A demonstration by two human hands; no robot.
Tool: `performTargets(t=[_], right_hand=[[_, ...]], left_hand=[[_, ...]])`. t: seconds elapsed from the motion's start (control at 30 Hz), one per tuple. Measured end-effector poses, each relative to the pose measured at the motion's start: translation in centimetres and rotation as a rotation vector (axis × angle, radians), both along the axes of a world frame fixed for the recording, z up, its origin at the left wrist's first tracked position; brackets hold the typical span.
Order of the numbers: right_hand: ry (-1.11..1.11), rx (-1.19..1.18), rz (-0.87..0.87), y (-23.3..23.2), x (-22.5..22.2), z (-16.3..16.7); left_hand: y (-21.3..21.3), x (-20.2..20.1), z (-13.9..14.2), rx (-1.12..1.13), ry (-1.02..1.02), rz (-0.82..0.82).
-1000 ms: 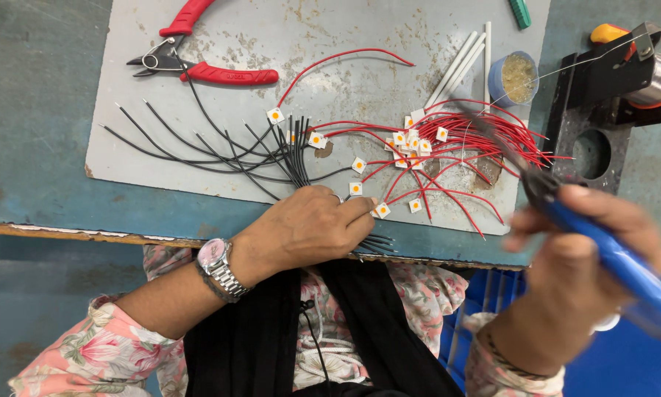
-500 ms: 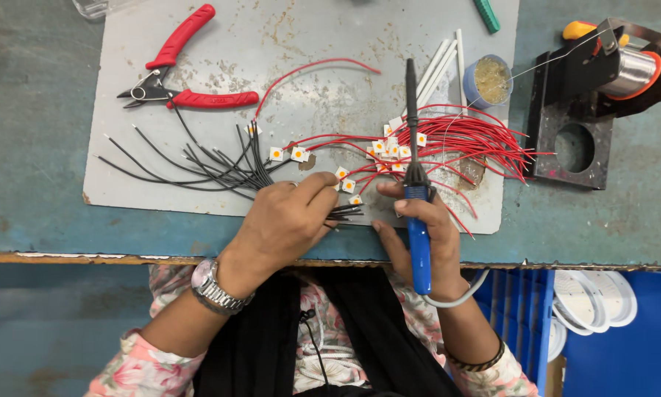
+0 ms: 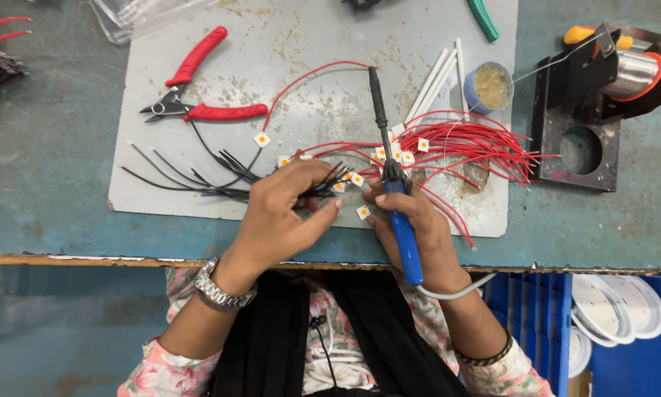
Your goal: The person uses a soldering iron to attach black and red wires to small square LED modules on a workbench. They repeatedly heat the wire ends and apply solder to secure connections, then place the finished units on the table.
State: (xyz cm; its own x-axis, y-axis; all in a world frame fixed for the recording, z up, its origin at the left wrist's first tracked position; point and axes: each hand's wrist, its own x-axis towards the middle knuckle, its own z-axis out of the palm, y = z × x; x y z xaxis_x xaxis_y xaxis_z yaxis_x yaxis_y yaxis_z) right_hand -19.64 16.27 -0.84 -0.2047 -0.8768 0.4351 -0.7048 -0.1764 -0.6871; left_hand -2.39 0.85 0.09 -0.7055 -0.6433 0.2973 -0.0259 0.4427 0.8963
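Blue-handled soldering iron point(image 3: 393, 192) now sits upright in the right hand point(image 3: 416, 220), fist closed round the grip, black tip pointing away over the mat; a second ago it was swung off to the right, so it's back over the work. Left hand point(image 3: 282, 213) has shifted little, fingers pinched narrow on a bundle of thin black wires point(image 3: 198, 176) that fan out to its left. Red wires point(image 3: 463, 147) with small white square chips point(image 3: 363, 212) lie just ahead and right of the right hand, one chip between both hands. Grey mat point(image 3: 308, 44) is scuffed, on a worn teal surface point(image 3: 43, 169). Red-handled cutters point(image 3: 198, 95) well ahead of the left hand. Solder spool point(image 3: 632, 73), shiny, far right.
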Motion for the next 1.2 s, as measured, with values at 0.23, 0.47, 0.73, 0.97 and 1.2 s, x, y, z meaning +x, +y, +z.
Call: performTargets(t=[0.23, 0.47, 0.73, 0.97, 1.2], right_hand=[[-0.098, -0.020, -0.023, -0.3, 0.0, -0.8], [-0.121, -0.006, -0.024, -0.4, -0.3, -1.2], [-0.112, 0.004, -0.043, -0.7, -0.1, -1.3], [-0.103, -0.006, -0.031, -0.6, 0.1, -1.0], [-0.142, -0.005, -0.040, -0.7, 0.4, -0.6]], left_hand=[[-0.1, -0.3, -0.3, -0.174, 0.066, -0.052], [0.0, 0.1, 0.0, -0.198, 0.146, -0.032], [-0.2, 0.3, -0.2, -0.163, 0.092, -0.140], [-0.3, 0.6, -0.6, -0.140, -0.020, -0.145], [-0.7, 0.8, -0.2, -0.269, 0.015, -0.296]])
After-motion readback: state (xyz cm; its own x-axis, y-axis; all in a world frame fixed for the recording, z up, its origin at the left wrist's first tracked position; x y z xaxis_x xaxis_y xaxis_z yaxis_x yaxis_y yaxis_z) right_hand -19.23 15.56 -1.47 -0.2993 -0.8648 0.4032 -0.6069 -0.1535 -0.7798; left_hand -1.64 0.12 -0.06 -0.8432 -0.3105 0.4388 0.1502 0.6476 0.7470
